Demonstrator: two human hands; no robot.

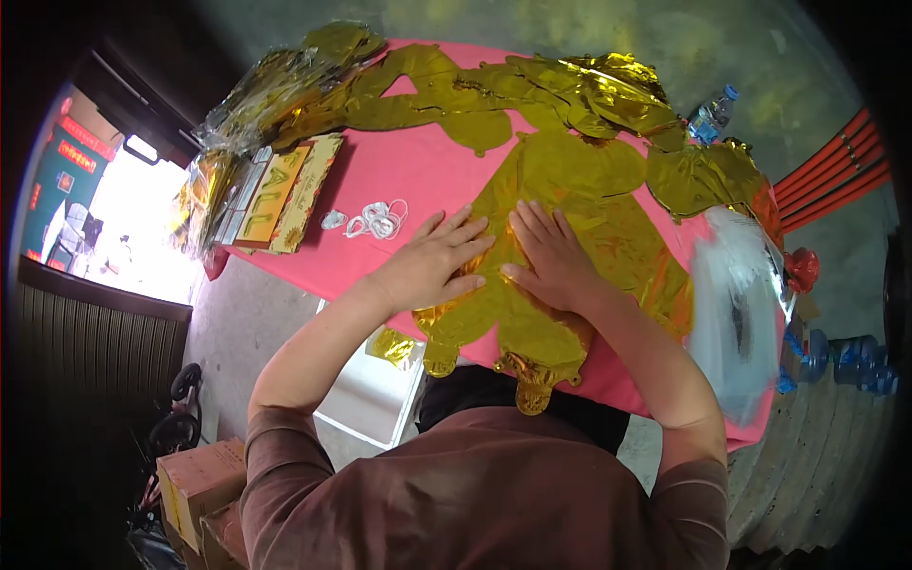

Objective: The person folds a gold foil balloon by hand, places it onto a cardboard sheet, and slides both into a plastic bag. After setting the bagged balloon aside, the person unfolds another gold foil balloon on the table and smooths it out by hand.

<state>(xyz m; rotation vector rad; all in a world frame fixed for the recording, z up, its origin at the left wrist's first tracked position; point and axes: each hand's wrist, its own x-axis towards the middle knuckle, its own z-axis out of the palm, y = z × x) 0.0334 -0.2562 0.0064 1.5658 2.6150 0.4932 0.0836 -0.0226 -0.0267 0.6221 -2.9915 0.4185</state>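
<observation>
A flat gold foil balloon lies spread over the pink tablecloth in front of me, its near end hanging past the table edge. My left hand rests on the balloon's left side, fingers stretched out and slightly apart. Beside it, my right hand lies flat on the middle of the foil, fingers spread. Neither hand grips anything. Left of my left hand is a small coil of white string. More gold foil balloons are heaped along the far edge.
Printed cards lie at the table's left beside clear plastic packaging. A stack of clear plastic bags covers the right end. A water bottle stands by the far right. Cardboard boxes are on the floor at lower left.
</observation>
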